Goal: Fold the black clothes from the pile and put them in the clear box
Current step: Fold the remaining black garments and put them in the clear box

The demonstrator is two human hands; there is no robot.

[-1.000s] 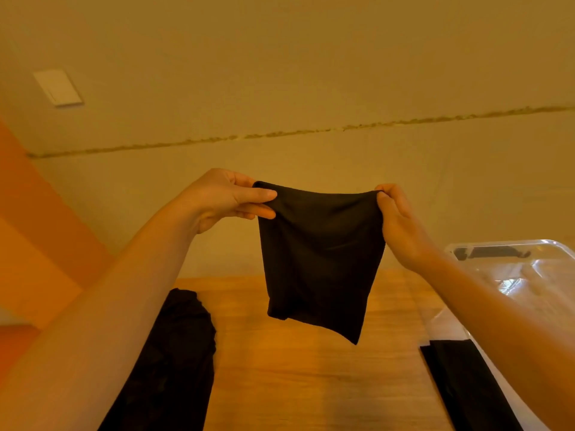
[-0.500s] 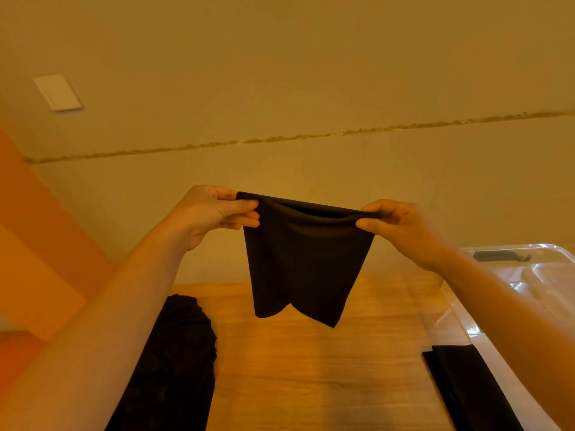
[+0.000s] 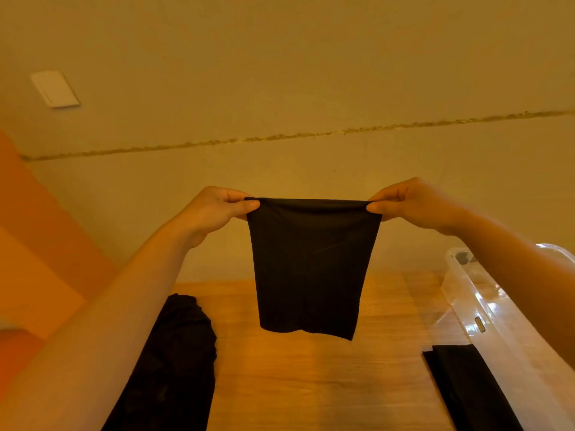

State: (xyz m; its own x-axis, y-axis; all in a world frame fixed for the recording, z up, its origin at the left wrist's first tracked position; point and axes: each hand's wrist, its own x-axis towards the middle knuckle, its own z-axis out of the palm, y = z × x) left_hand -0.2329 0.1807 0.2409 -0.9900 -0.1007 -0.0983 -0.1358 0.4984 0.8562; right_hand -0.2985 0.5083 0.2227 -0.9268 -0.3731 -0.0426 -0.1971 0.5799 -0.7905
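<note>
Up in front of us, in the head view, we hold a black garment in the air by its top edge, stretched level between our two hands. Our left hand pinches the left top corner, thumb against curled fingers, and our right hand pinches the right top corner in the same way. The cloth hangs flat and doubled below that edge, its lower hem uneven, dipping to a point at the lower right, and it is clear of the wooden table beneath. On the table to the left, partly behind our left forearm, lies the dark pile of black clothes. To the right stands the clear box, its near rim catching the light, and a flat black piece lies at its near end; we cannot tell whether that piece is inside the box or just beside it. Behind everything is a plain wall with a pale switch plate at the upper left.
</note>
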